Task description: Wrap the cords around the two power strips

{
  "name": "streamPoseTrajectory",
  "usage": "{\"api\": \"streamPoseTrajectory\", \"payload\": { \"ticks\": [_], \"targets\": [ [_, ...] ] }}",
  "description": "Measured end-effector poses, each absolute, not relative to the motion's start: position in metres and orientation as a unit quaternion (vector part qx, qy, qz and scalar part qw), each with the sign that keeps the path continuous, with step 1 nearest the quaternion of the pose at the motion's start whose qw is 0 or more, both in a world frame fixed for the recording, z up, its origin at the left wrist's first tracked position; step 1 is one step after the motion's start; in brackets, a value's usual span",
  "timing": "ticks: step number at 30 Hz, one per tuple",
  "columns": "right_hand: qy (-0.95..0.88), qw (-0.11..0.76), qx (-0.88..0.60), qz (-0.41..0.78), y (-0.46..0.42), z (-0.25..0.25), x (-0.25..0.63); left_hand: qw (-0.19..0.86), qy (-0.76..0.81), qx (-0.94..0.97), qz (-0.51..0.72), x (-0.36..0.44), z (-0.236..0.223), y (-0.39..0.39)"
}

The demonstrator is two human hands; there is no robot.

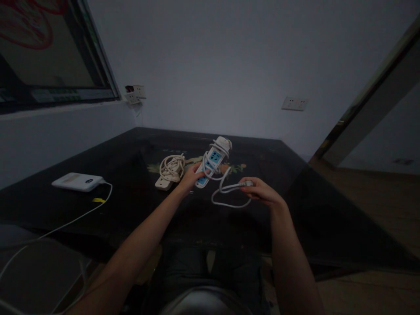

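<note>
My left hand [190, 176] is closed round the side of a white power strip [215, 156] with blue sockets, which slants away from me over the dark table. Its white cord [229, 204] winds round the far part of the strip, and a loose loop hangs toward my right hand [260, 191]. Between the fingers of that hand is the plug [246, 183] at the cord's end. Just left of my left hand lies a second power strip [163, 183], with its cream cord [172, 168] coiled in a bundle on top.
A white power bank [77, 181] with a thin white cable [82, 215] lies on the left of the black table [138, 144]. A yellow tag [99, 200] is beside the cable. Wall sockets [294, 103] are above the table's back edge, and a window [55, 52] is at left.
</note>
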State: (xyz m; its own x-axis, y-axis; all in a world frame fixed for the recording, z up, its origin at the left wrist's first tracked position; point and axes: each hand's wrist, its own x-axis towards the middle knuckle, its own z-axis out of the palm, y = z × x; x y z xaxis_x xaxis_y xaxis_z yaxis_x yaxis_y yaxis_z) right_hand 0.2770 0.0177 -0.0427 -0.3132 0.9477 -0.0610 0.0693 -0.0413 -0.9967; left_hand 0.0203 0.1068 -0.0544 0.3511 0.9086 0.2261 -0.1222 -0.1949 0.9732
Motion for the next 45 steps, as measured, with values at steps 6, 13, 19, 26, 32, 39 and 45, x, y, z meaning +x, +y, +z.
{"api": "streamPoseTrajectory", "payload": {
  "ticks": [6,13,19,26,32,39,45],
  "targets": [
    [-0.593,0.393,-0.29,0.64,0.011,-0.045,0.273,0.424,0.384,0.705,0.42,0.023,-0.067,0.12],
    [-0.498,0.625,-0.236,0.553,0.019,-0.042,0.264,0.404,0.36,0.78,0.315,0.028,-0.075,0.113],
    [-0.439,0.746,-0.266,0.424,0.029,-0.04,0.259,0.399,0.297,0.837,0.228,0.031,-0.067,0.096],
    [-0.418,0.804,-0.33,0.265,0.037,-0.043,0.276,0.417,0.226,0.861,0.184,0.025,-0.056,0.09],
    [-0.438,0.761,-0.428,0.215,0.039,-0.047,0.283,0.467,0.215,0.833,0.205,0.021,-0.044,0.086],
    [-0.593,0.558,-0.469,0.341,0.034,-0.048,0.276,0.467,0.253,0.771,0.352,0.015,-0.042,0.095],
    [-0.603,0.43,-0.441,0.507,0.022,-0.044,0.271,0.415,0.306,0.723,0.46,0.013,-0.046,0.106]
  ]
}}
